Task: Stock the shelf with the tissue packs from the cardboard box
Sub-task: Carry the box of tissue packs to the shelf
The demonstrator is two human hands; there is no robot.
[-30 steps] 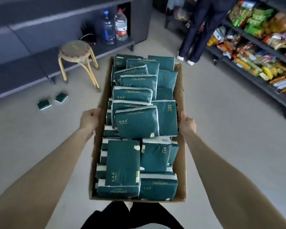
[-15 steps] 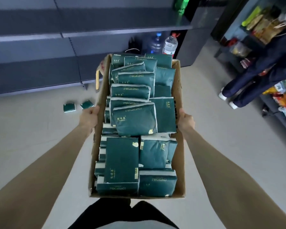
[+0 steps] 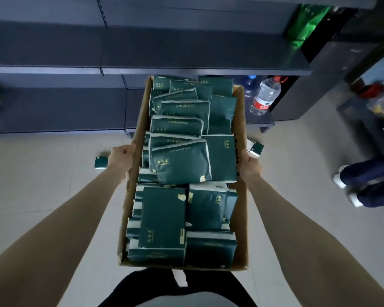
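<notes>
While both hands, left (image 3: 120,156) and right (image 3: 250,166), clasp the cardboard box (image 3: 242,229), its tissue packs (image 3: 180,166) read "COMFORTABLE".

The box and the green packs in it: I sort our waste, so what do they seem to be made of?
The box looks like plain brown cardboard, matte, with a raw, slightly bent rim. The tissue packs seem wrapped in thin dark-green plastic film: it wrinkles, shows a soft sheen and carries pale printing; coated paper cannot be ruled out.

The person's left hand (image 3: 120,158) and right hand (image 3: 249,165) are bare, as are both forearms (image 3: 75,209) as far as they show. Lower down are black trousers (image 3: 208,284) and a grey top (image 3: 186,302).
</notes>
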